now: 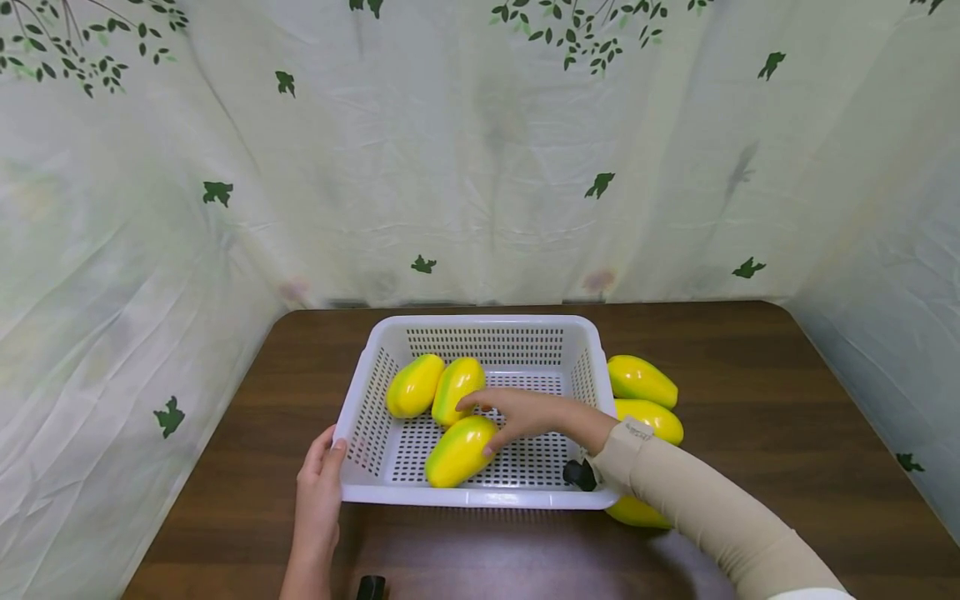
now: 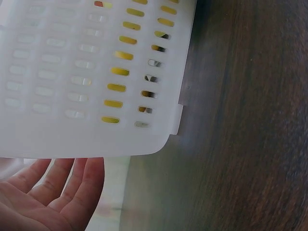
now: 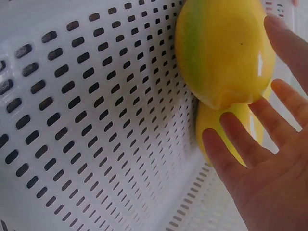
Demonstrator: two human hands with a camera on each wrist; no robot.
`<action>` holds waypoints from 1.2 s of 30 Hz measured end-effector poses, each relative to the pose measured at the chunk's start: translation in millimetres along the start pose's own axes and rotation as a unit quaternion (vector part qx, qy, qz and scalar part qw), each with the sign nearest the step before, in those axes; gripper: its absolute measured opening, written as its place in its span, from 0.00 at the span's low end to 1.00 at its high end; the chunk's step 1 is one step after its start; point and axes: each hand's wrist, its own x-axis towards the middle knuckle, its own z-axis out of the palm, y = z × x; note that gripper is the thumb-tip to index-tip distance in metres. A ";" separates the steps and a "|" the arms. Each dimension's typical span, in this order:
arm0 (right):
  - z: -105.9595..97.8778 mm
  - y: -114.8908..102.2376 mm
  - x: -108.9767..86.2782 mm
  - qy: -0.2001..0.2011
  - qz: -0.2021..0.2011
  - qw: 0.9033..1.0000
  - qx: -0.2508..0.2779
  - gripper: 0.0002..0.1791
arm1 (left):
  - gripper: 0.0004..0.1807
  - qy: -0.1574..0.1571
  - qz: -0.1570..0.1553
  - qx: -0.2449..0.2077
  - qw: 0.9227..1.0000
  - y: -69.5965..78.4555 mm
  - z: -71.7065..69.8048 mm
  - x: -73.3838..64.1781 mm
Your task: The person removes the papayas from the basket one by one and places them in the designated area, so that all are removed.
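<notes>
A white slotted plastic basket (image 1: 480,497) holds three glossy yellow papayas with green streaks: one at the left (image 1: 415,387), one beside it (image 1: 457,383) and one nearer the front (image 1: 459,454). My left hand (image 1: 318,492) grips the basket's left front rim, its thumb at the edge; the left wrist view shows its fingertips hidden behind the basket (image 2: 62,130). Over the papayas reaches my right hand (image 1: 517,412), fingers spread and thumb at the front papaya. In the right wrist view, those fingers (image 3: 243,139) lie beside two papayas (image 3: 224,53), without curling round either.
Right of the basket, more papayas (image 1: 641,381) lie on the brown wooden table (image 1: 757,417), partly covered by the right forearm and the basket. A pale leaf-printed curtain (image 1: 480,183) surrounds the table's back and sides.
</notes>
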 end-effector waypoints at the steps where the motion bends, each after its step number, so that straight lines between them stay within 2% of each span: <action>1: 0.4 -0.4 0.2 -0.004 0.000 1.000 -0.002 0.36 | 0.23 0.000 0.000 0.000 1.000 0.1 0.2 0.0; 9: 1.7 -1.1 1.1 -0.011 -0.008 1.000 -0.028 0.31 | 0.23 0.002 0.002 -0.004 1.000 -0.5 0.6 0.1; 17: -2.2 -1.6 -0.2 0.005 -0.008 1.000 -0.009 0.28 | 0.23 0.002 0.002 -0.007 1.000 -0.6 0.4 0.2; 25: -10.9 -5.3 -7.5 0.041 -0.012 0.999 0.011 0.29 | 0.23 0.002 0.002 -0.005 1.000 0.0 0.7 0.6; 36: -23.1 -6.0 -24.5 0.106 -0.052 0.992 0.039 0.30 | 0.22 0.004 0.013 -0.017 1.000 -0.1 1.0 -0.2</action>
